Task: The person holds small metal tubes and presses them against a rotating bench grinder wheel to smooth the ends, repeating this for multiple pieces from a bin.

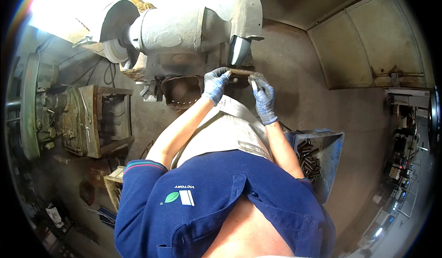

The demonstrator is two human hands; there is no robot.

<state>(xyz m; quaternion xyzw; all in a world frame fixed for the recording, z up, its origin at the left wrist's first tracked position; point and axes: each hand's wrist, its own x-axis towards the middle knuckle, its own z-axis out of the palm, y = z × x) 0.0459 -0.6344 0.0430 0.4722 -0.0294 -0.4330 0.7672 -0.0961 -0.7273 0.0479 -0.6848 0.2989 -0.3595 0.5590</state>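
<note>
Where the two gloved hands come together in the head view, a short rod point(240, 72) lies nearly level between them, just below the lower edge of the right-side wheel point(239, 50) of a bench grinder point(172, 31). Whether rod and wheel touch cannot be told from this angle. The left hand point(215, 84) pinches the rod's left end between thumb and fingers; the right hand point(263, 96) pinches the opposite end, its fingertips drawn together, leaving the middle of the rod bare. The rod is brownish and slim, and its straight outline suggests a stiff metal piece, light enough for fingertip control and unlikely to bend or break under ordinary pressure. Its seemingly rounded surface may roll or slip in the fabric of the gloves, particularly if oily, though no oil can be made out. Both ends are the sound places to hold: paired pinches there should resist twisting and keep the fingers apart from the wheel, whereas a grip at mid-length would bring them close beneath it. Beside the right forearm, a blue bin point(332, 163) contains a loose heap of dark cylindrical pieces point(309, 160), probably of similar stiffness.
</note>
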